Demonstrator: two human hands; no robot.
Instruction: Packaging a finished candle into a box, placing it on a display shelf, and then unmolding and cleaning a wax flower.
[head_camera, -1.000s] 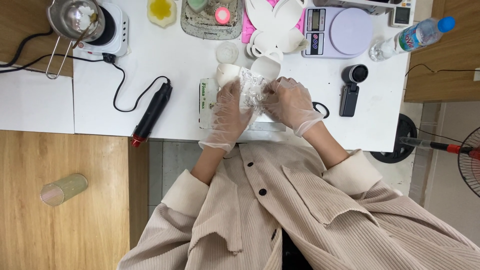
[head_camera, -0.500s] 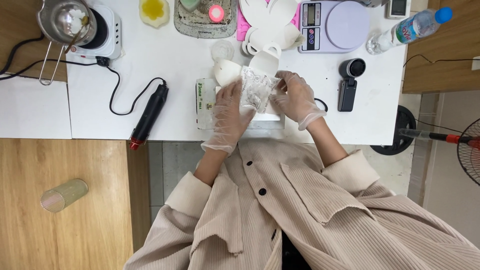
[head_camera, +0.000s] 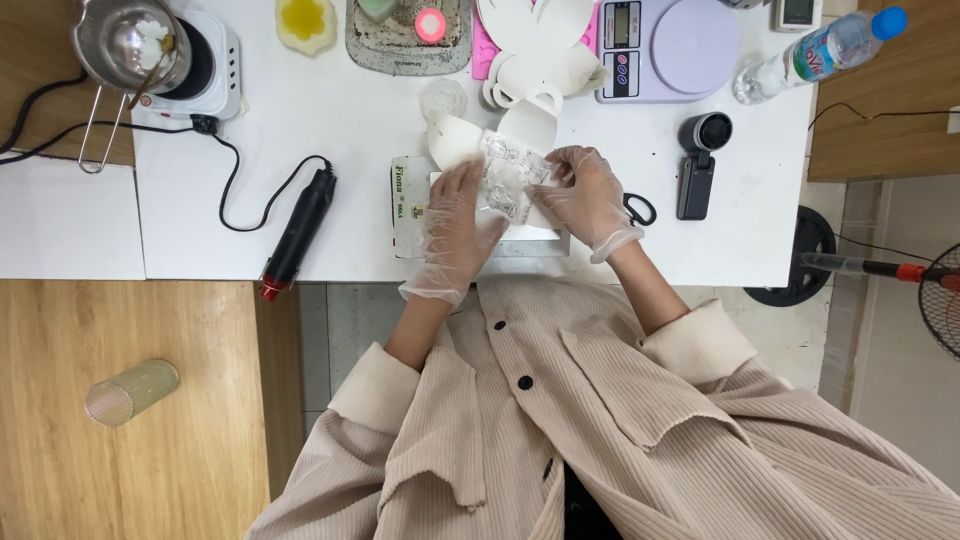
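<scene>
The clear printed wrapper (head_camera: 508, 180) stayed between your gloved hands over the tabletop (head_camera: 350, 130) edge. Your left hand (head_camera: 462, 215) and right hand (head_camera: 585, 195) had drawn slightly nearer to you, fingers clamped on it, so the wrapping was continuing.

Scale (head_camera: 690, 45) behind camera (head_camera: 700, 165), hot plate (head_camera: 195, 60) far left.
</scene>
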